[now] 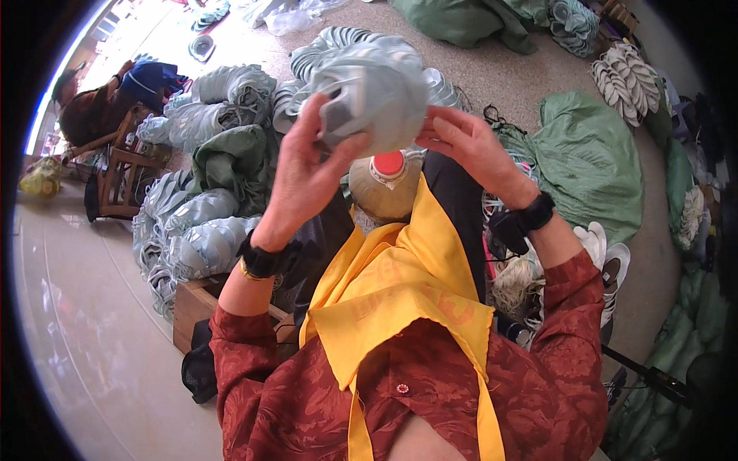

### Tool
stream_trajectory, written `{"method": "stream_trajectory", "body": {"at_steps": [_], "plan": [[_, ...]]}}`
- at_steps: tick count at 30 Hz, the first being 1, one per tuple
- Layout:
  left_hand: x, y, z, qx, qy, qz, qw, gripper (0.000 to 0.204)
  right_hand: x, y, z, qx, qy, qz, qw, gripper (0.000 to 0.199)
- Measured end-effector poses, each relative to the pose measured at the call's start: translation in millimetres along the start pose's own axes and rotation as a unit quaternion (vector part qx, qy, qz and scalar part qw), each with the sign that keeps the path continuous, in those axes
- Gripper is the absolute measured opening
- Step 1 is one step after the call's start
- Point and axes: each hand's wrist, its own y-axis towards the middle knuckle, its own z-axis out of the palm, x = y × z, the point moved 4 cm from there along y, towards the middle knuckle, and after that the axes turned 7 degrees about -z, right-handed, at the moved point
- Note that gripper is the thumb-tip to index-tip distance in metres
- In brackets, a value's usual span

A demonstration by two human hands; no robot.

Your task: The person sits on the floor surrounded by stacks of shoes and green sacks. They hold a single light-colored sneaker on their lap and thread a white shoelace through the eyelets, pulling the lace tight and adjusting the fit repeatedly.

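In front of me I hold up a rounded bundle of nested pale blue-grey shoe uppers (384, 96), its surface partly smeared by motion. My left hand (311, 161) grips its left side, thumb along the lower edge and fingers reaching around it. At the bundle's right edge is my right hand (473, 150), with bent fingers held close together against it; the fingertips are partly hidden. Below the bundle, between my knees, stands a large cloudy jug (377, 196) with a red cap (388, 163).
Several similar bundles (211, 238) are piled at my left beside a wooden box (192, 315). Green sacks (588, 165) lie at right, with white soles (626, 81) behind. Another person (96, 111) is at far left near a wooden chair (123, 173).
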Motion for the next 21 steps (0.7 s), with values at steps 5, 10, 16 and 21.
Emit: {"method": "stream_trajectory", "body": {"at_steps": [5, 10, 16, 21], "plan": [[5, 14, 24, 0.027, 0.148, 0.037, 0.988, 0.052, 40, 10, 35, 0.024, 0.093, -0.045, 0.994, 0.043], [24, 43, 37, 0.076, 0.252, 0.072, 0.962, 0.068, 23, 18, 6, -0.063, 0.120, -0.011, 0.991, 0.038], [29, 86, 3, 0.095, 0.306, 0.138, 0.937, 0.042, 4, 84, -53, -0.018, 0.025, -0.021, 0.999, 0.036], [70, 95, -83, 0.040, 0.265, -0.019, 0.963, 0.026, -49, 147, -94, -0.017, -0.258, -0.022, 0.966, 0.041]]}}
